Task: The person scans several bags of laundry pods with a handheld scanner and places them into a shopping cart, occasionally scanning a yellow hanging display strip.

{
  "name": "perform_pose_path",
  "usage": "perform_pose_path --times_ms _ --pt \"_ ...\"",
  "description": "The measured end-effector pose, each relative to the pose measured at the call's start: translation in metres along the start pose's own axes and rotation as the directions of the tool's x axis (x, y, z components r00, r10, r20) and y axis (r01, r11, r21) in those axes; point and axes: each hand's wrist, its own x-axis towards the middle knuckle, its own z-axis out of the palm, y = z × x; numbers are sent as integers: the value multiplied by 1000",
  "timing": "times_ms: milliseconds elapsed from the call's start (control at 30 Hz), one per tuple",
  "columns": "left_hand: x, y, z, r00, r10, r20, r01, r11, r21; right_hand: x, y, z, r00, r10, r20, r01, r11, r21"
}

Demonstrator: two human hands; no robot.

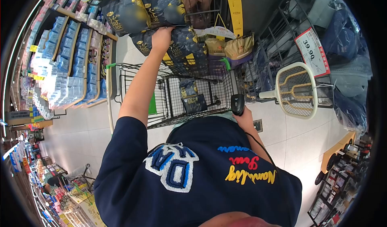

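One dark pack (192,100) lies in the cart (169,94) — left hand (161,36) clasps another far up, right hand (242,113) wraps a scanner (237,104).

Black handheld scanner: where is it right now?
In the head view, the black handheld scanner is gripped in the right hand, right of centre, just beside the near right corner of the wire shopping cart and left of the cream mesh racket.
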Motion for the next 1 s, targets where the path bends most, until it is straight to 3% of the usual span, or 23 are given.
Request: perform_pose_path --times_ms 67,167,267,367,467,533,600,667,733,800,833,933,1000 --pt "0 -3 5 1000 0 -1 0 1000 -30 0 -2 -1 1000 -4 0 4 1000 1" --pt "-6 3 4 997 58 -58 -47 984 170 0 1 -1 1000 -8 -6 8 1000 11" --pt "-25 11 12 962 128 -241 -103 988 113 0 6 -2 1000 -1 -26 1 1000 9" --pt "-69 28 18 946 97 -310 -81 995 64 -1 14 -4 999 30 -34 -29 1000 8" --pt "-135 35 44 986 35 -163 -31 999 26 -1 27 -5 997 65 -47 -66 998 -19" --pt "-188 28 78 993 -6 118 18 994 -104 -5 38 -5 993 104 -50 -107 993 -40" --pt "-241 30 99 878 -163 451 267 947 -177 -9 52 -5 990 132 -51 -136 985 -103" --pt "-287 29 116 837 -178 518 217 976 -15 -15 58 -8 984 171 -38 -175 971 -161" --pt "-305 33 113 450 -329 830 580 815 8 -23 61 -13 973 229 -15 -227 950 -215" --pt "-345 22 146 368 -353 860 640 767 41 -34 82 -15 975 221 -12 -216 939 -267" --pt "-383 7 183 449 -335 828 632 774 -29 -39 87 -17 969 246 -8 -237 922 -305" --pt "-409 6 207 290 -366 884 735 677 39 -56 85 -35 930 365 38 -325 866 -380" --pt "-435 1 252 276 -377 884 753 656 45 -69 94 -49 929 360 85 -311 884 -350"
